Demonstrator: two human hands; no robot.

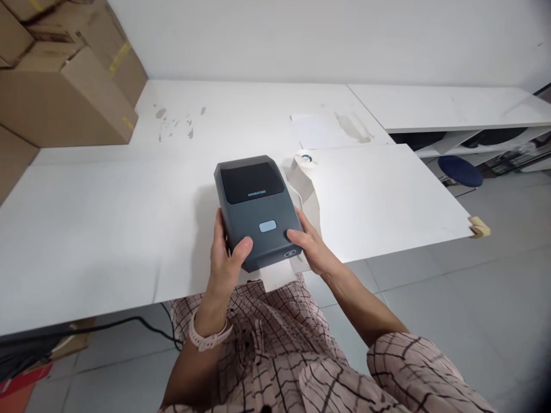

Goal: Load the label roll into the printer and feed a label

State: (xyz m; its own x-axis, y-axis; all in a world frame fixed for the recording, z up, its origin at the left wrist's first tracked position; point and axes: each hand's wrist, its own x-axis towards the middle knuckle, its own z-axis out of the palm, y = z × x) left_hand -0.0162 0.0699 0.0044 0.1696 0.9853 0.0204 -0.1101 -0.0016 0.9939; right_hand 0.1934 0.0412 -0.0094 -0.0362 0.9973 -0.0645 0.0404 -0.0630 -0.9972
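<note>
Worktop: I see a white wall [318,40] behind a white worktop [107,201]; I place everything by the label printer.
Cardboard boxes: stacked [73,97] well to the left of the printer and farther back.
Left hand: I have it [224,258] gripping the printer's left side, thumb over the near top edge, fingers curled round the flank.
Label printer: dark grey [247,215], at the worktop's near edge between both hands; I cannot tell whether it is fully lifted. A blank paper strip [278,278] juts from its near end.
Label roll: white [305,159], just beyond the printer's right side, a loose tail trailing toward the right hand; I cannot see where it ends.
Right hand: gripping [316,248] the printer's right side, thumb on top near the front corner.
Stool: blue-seated [460,171], well to the printer's right.
Step in hand: I judge it a two-handed hold of the printer, paper out.
Next move: I think it calls for even grips, a level printer and a strip kept uncreased.
</note>
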